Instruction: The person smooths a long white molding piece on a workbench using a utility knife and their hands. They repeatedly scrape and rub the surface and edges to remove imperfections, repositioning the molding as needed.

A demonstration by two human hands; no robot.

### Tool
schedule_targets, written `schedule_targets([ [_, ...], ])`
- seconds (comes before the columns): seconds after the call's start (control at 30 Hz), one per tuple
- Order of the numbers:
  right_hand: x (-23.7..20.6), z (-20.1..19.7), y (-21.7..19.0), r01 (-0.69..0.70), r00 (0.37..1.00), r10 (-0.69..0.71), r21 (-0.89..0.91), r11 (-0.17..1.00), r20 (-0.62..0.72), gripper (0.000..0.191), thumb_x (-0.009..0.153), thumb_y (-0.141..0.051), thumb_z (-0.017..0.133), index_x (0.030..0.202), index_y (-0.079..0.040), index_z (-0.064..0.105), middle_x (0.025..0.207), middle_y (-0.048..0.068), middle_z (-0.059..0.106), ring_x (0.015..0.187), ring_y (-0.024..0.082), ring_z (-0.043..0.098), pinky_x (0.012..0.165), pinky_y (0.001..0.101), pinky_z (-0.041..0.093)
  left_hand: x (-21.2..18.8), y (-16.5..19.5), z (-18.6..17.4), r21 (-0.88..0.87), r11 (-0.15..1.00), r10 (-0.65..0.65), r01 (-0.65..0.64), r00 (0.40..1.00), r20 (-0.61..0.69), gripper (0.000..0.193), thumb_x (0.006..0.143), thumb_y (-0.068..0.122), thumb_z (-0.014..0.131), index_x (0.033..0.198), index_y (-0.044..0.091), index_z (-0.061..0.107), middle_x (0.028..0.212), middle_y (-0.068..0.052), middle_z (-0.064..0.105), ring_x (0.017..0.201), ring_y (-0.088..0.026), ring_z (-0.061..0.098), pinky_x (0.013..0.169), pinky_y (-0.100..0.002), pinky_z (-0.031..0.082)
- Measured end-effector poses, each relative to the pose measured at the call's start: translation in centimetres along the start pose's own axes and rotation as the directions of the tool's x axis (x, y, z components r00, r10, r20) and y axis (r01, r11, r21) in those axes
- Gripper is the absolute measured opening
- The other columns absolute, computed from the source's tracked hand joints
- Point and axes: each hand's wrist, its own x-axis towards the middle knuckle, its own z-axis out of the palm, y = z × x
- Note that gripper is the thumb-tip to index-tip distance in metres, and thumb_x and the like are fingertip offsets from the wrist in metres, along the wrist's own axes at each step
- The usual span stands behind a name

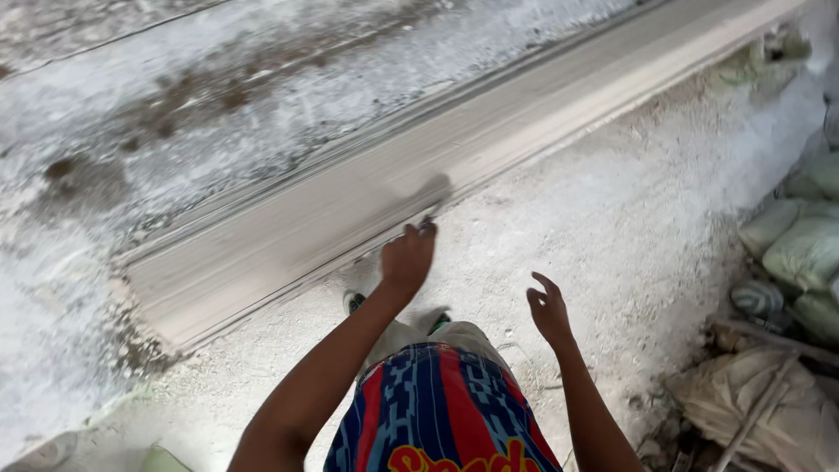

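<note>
My left hand (408, 258) is closed around a small tool whose dark tip (427, 225) shows above the knuckles; I cannot tell what kind it is, as motion blurs it. The tip sits at the near edge of the long moulding (288, 227), a pale cast strip with stepped grooves that lies diagonally on the floor (629, 227) from lower left to upper right. A smeared grey patch on the moulding just beyond the tip marks the working point. My right hand (549, 310) is empty, fingers loosely spread and curled, held in the air apart from the moulding. I judge the step in hand to be surface dressing along the near edge, roughly at mid-length. The next stroke calls for steady contact along the edge line, without digging into the profile grooves. Edges: the near edge is straight and sharp; the lower-left end is cut square, with crumbled debris beside it. Open room: the dusty floor between my knees and the moulding is free. Sacks (800, 249) and rubble crowd the right side, limiting reach there.
</note>
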Motion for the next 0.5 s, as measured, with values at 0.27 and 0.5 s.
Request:
schedule_targets([
  [0.27,-2.5,-3.4,9.9,-0.487,0.837,0.546,0.497,0.718,0.031,0.045,0.103,-0.019,0.051,0.147,-0.006,0.049,0.137,0.013,0.058,0.121,0.029,0.065,0.092,0.0465,0.057,11.3,11.9,5.7,-0.032,0.993,-0.114,0.116,0.992,0.055,0.024,0.099,0.016,0.053,0.117,0.008,0.066,0.093,-0.023,0.067,0.069,-0.037,0.074,0.053,-0.047,0.061],
  [0.5,3.7,-11.2,17.6,-0.393,0.864,0.504,0.602,0.695,-0.018,0.047,0.104,-0.021,0.051,0.148,-0.005,0.048,0.141,0.015,0.056,0.121,0.030,0.065,0.095,0.0459,0.057,25.4,24.9,9.5,-0.045,0.991,-0.122,0.127,0.987,0.109,0.023,0.099,0.013,0.055,0.116,0.004,0.067,0.099,-0.022,0.071,0.080,-0.034,0.076,0.059,-0.046,0.063],
])
